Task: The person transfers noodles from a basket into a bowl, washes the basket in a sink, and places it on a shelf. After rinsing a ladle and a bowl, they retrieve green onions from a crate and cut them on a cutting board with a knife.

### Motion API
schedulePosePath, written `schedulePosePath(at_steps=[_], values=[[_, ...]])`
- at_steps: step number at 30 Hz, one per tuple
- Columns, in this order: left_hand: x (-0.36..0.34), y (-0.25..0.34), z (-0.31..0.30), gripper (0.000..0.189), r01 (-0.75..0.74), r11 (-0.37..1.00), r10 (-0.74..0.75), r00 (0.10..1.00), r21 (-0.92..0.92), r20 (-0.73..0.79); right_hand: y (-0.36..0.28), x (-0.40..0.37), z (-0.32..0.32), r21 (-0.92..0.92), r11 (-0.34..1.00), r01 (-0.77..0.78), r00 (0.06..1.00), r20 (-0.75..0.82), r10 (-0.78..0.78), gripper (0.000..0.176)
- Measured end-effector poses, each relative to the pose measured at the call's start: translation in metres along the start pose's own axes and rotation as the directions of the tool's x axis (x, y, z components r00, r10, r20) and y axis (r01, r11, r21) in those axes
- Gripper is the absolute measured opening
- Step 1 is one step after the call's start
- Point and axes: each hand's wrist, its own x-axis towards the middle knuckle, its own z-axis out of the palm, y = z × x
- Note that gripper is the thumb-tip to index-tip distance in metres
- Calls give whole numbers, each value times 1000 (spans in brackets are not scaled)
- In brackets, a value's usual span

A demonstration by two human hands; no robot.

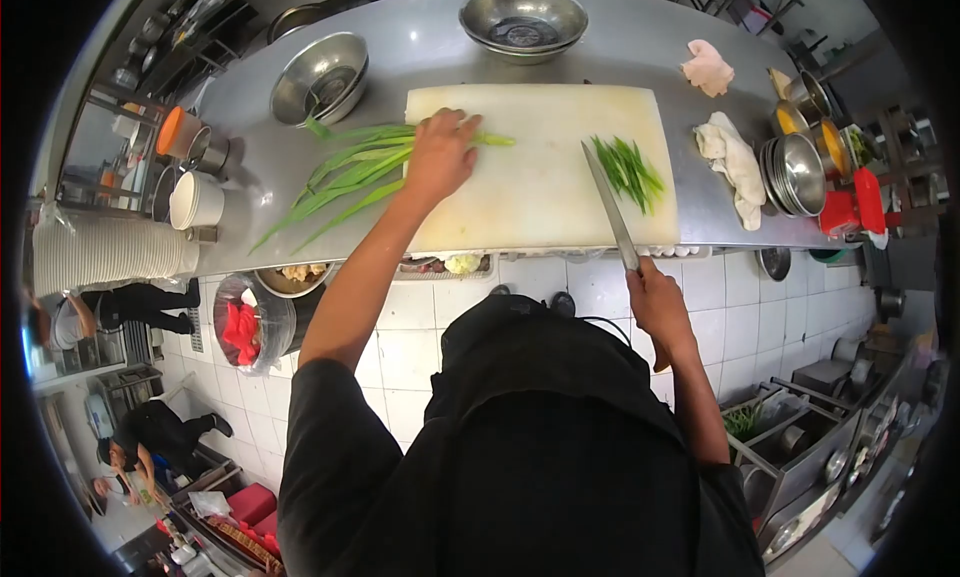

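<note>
A: Head view, looking straight down. Left hand (440, 157)?

B: Laid palm-down on a bunch of green onions (350, 177), fingers spread and only loosely curved over the stalks. Pressing rather than gripping, likely to pin them against rolling.

A: And where, those green onions?

B: Lying across the left edge of a white cutting board (540, 212). One end on the board under the hand, leafy tips trailing off onto the steel surface (640, 47).

A: Right hand (655, 302)?

B: Closed around the handle of a knife (608, 202), just off the near edge of the board. Blade angled up across the board, well apart from the left hand, seemingly held clear of the fingers.

A: Anything else?

B: A small pile of cut green lengths (628, 172) just beside the blade, kept to the right, probably to leave board space open. Beyond the board, steel bowls (523, 17) and crumpled cloths (730, 162), near at hand.
</note>
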Motion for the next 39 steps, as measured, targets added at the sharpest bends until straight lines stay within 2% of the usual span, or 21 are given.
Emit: schedulePosePath(at_steps=[1, 3, 4, 6, 7, 9, 10, 15, 17, 18, 20, 21, 23, 25, 27, 29, 31, 34, 36, 37, 39], values=[[1, -1, 8, 41, 6, 1000, -6, 1000, 4, 0, 0, 0, 2, -2, 1000, 5, 1000, 4, -5, 21], [9, -1, 20, 33, 59, 996, -71, 979, 68, 189, 2, 2, 6, -32, 996, 81, 996, -43, -82, 21], [17, -4, 22, 33, 51, 997, -63, 980, 66, 187, 1, 2, 6, -30, 997, 76, 996, -50, -78, 21], [31, -13, 22, 24, 135, 991, -131, 936, 11, 327, -3, -1, 7, 14, 996, 93, 993, -68, -92, 21], [36, -16, 22, 24, 122, 992, -118, 936, 8, 331, -4, -2, 6, 22, 996, 83, 994, -73, -82, 21], [47, -27, 20, 19, 188, 962, -143, 965, -199, 219, -5, -4, 6, 57, 995, 85, 994, -71, -80, 22], [60, -33, 14, 21, 352, 894, -266, 915, -278, 304, -2, -7, 7, 71, 995, 65, 994, -88, -58, 22], [83, -49, -3, 23, 262, 859, -162, 954, -440, 252, 3, -7, 10, 70, 996, 59, 996, -77, -54, 21], [95, -47, -17, 21, 427, 724, -214, 886, -542, 412, 3, -7, 8, 60, 996, 65, 996, -69, -61, 21], [101, -48, -21, 21, 425, 725, -213, 887, -542, 410, 3, -6, 7, 47, 996, 74, 996, -56, -71, 21], [111, -49, -27, 20, 326, 721, -141, 933, -612, 331, 3, -6, 7, 42, 997, 69, 996, -55, -67, 21], [116, -47, -31, 20, 324, 722, -140, 934, -612, 329, 2, -6, 6, 37, 997, 64, 997, -52, -62, 20], [126, -43, -39, 22, 219, 673, -181, 975, -707, 129, 3, -4, 7, 37, 997, 63, 997, -50, -61, 21], [136, -38, -53, 20, 206, 704, -191, 977, -680, 99, 5, -3, 8, 41, 998, 58, 997, -53, -55, 21], [145, -35, -67, 23, 70, 625, -246, 963, -778, -110, 7, -1, 9, 31, 997, 71, 996, -59, -69, 22], [150, -30, -79, 24, 20, 608, -247, 955, -793, -166, 7, -1, 9, 35, 997, 65, 997, -51, -63, 23], [154, -22, -92, 24, -69, 652, -236, 928, -755, -288, 9, 2, 11, 40, 998, 58, 997, -47, -56, 24], [161, -14, -109, 24, -72, 678, -226, 927, -732, -300, 9, 2, 13, 28, 996, 87, 994, -68, -85, 24], [164, -13, -116, 25, -75, 742, -197, 925, -666, -324, -4, 4, 13, -78, 987, 143, 972, -177, -155, 24], [164, -11, -118, 25, -85, 745, -186, 926, -662, -327, -10, 7, 14, -70, 987, 143, 970, -187, -154, 24], [163, -3, -120, 25, -66, 632, -250, 926, -772, -284, -20, 17, 15, -92, 961, 260, 925, -263, -275, 25]])
